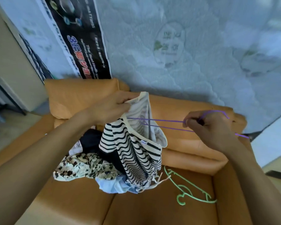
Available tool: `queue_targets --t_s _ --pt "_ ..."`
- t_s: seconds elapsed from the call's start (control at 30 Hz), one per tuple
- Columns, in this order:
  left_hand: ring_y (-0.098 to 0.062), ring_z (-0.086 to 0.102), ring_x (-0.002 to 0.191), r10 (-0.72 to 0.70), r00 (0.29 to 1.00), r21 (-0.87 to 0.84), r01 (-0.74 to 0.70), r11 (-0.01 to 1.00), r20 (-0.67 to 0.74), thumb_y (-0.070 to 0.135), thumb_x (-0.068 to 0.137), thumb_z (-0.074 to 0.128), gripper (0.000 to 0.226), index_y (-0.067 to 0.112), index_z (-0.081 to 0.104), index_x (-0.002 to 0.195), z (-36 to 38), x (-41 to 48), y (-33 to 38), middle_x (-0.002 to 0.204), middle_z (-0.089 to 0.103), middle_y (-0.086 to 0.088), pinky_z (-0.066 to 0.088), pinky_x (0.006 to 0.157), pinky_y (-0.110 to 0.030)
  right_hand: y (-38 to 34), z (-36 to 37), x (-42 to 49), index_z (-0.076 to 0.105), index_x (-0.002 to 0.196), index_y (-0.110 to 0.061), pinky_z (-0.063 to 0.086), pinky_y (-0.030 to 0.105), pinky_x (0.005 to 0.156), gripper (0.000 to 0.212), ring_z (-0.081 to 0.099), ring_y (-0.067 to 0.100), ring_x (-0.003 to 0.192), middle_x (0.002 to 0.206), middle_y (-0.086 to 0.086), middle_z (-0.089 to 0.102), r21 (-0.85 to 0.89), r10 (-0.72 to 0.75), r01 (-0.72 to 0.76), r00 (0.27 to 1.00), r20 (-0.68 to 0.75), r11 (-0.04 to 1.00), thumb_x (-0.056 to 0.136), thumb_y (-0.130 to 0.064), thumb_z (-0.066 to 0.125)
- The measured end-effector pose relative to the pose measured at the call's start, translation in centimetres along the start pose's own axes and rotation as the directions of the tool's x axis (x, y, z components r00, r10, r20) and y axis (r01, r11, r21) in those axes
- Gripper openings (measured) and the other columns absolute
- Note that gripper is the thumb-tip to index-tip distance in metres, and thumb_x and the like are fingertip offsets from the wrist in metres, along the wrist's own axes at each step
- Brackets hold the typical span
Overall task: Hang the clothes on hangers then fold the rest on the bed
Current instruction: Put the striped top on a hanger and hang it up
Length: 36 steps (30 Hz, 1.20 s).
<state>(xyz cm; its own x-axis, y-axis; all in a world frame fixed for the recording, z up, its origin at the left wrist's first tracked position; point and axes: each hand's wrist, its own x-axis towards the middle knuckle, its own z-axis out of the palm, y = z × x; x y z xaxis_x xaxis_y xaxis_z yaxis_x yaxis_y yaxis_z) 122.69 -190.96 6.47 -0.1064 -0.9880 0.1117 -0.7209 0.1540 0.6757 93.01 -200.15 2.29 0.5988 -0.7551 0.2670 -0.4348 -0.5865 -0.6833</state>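
A black-and-white striped top [133, 148] with a cream neckline hangs above the sofa. My left hand [113, 108] grips its collar and holds the neck opening up. A thin purple hanger [161, 123] is held by my right hand [208, 127], which pinches it near the hook. The hanger's left end sits inside the neck opening. Below lies a pile of clothes: a floral garment [81, 168], a dark one [91, 140] and a light blue one [110, 185]. A green hanger [191, 189] lies on the seat at the right.
The orange sofa [71, 205] fills the lower view, with its backrest behind my hands and an armrest at the right. A quilted mattress [201, 46] leans upright behind the sofa. Pale floor shows at the far left and right edges.
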Motion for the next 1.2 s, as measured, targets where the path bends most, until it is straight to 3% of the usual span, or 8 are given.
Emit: queue_targets --t_s 0.07,0.2,0.5,0.57,0.7,0.93,1.1,1.2 --pt "-0.028 0.069 0.096 0.052 0.999 0.047 -0.053 0.997 0.013 0.001 0.090 0.041 0.063 0.035 0.057 0.140 -0.8 -0.2 1.2 0.110 0.073 -0.002 0.053 0.084 -0.049 -1.7 -0.7 0.7 0.069 0.072 -0.018 0.031 0.020 0.048 0.024 0.042 0.013 0.050 0.051 0.003 0.049 -0.033 -0.027 0.028 0.999 0.017 0.999 0.094 -0.014 0.060" --pt "0.006 0.062 0.100 0.126 0.992 0.067 -0.128 0.989 0.032 -0.010 0.081 0.046 0.067 0.022 0.057 0.139 -1.2 -0.4 3.5 0.113 0.071 0.017 0.047 0.085 -0.018 -4.5 -1.3 1.5 0.070 0.073 -0.014 0.030 0.019 0.047 0.022 0.042 0.007 0.044 0.041 -0.011 0.043 -0.072 -0.040 0.047 0.995 0.091 0.996 0.093 -0.011 0.061" --pt "0.010 0.046 0.127 0.158 0.978 0.196 -0.182 0.964 0.133 0.010 0.075 0.047 0.087 0.024 0.027 0.159 -0.9 0.0 4.5 0.156 0.042 0.011 0.042 0.103 -0.021 -8.8 0.9 2.6 0.072 0.076 -0.013 0.031 0.017 0.047 0.022 0.046 0.005 0.044 0.041 -0.015 0.045 -0.030 -0.093 0.100 0.979 0.180 0.995 0.093 -0.011 0.059" --pt "0.018 0.051 0.110 0.226 0.965 0.162 -0.246 0.956 0.130 0.001 0.078 0.050 0.083 0.015 0.030 0.157 -0.6 0.1 5.3 0.150 0.048 0.005 0.043 0.091 -0.012 -8.9 2.1 3.0 0.070 0.076 -0.021 0.030 0.018 0.048 0.022 0.047 0.003 0.046 0.045 -0.018 0.049 -0.037 -0.076 0.082 0.987 0.143 0.996 0.094 -0.018 0.058" --pt "-0.016 0.061 0.103 0.352 0.929 0.179 -0.368 0.912 0.115 -0.006 0.083 0.058 0.063 0.008 0.047 0.144 0.2 0.1 5.0 0.117 0.065 -0.007 0.046 0.092 -0.027 -8.8 3.0 3.3 0.061 0.065 -0.024 0.025 0.020 0.048 0.030 0.042 0.006 0.043 0.042 -0.014 0.045 0.011 -0.030 0.030 0.998 0.049 0.999 0.094 -0.017 0.058" --pt "0.008 0.047 0.077 0.390 0.919 0.430 -0.375 0.821 0.057 0.022 0.105 0.049 0.023 0.012 0.061 0.121 0.8 1.7 3.1 0.081 0.049 0.022 0.035 0.068 -0.023 -7.6 2.5 3.8 0.069 0.077 -0.013 0.038 0.033 0.056 0.014 0.045 0.008 0.053 0.057 0.004 0.055 0.108 -0.055 0.073 0.986 -0.157 0.991 0.090 -0.016 0.068" --pt "0.021 0.048 0.089 0.396 0.918 0.439 -0.353 0.826 -0.006 0.013 0.104 0.048 0.033 0.016 0.060 0.135 0.5 2.4 2.8 0.089 0.056 0.028 0.033 0.080 -0.004 -6.6 2.8 1.1 0.060 0.109 -0.012 0.043 0.029 0.088 0.028 0.054 0.018 0.100 0.104 -0.002 0.056 -0.100 -0.212 0.193 0.732 -0.647 0.976 0.083 -0.006 0.069" --pt "0.000 0.058 0.077 0.353 0.936 0.438 -0.313 0.843 -0.010 0.021 0.106 0.043 0.032 0.024 0.061 0.132 -0.4 2.7 3.0 0.084 0.067 0.016 0.043 0.073 -0.020 -5.9 6.8 -2.8 0.053 0.097 -0.016 0.041 0.031 0.078 0.018 0.049 0.020 0.086 0.094 -0.001 0.051 -0.220 -0.394 0.338 0.628 -0.671 0.915 0.085 -0.005 0.062"
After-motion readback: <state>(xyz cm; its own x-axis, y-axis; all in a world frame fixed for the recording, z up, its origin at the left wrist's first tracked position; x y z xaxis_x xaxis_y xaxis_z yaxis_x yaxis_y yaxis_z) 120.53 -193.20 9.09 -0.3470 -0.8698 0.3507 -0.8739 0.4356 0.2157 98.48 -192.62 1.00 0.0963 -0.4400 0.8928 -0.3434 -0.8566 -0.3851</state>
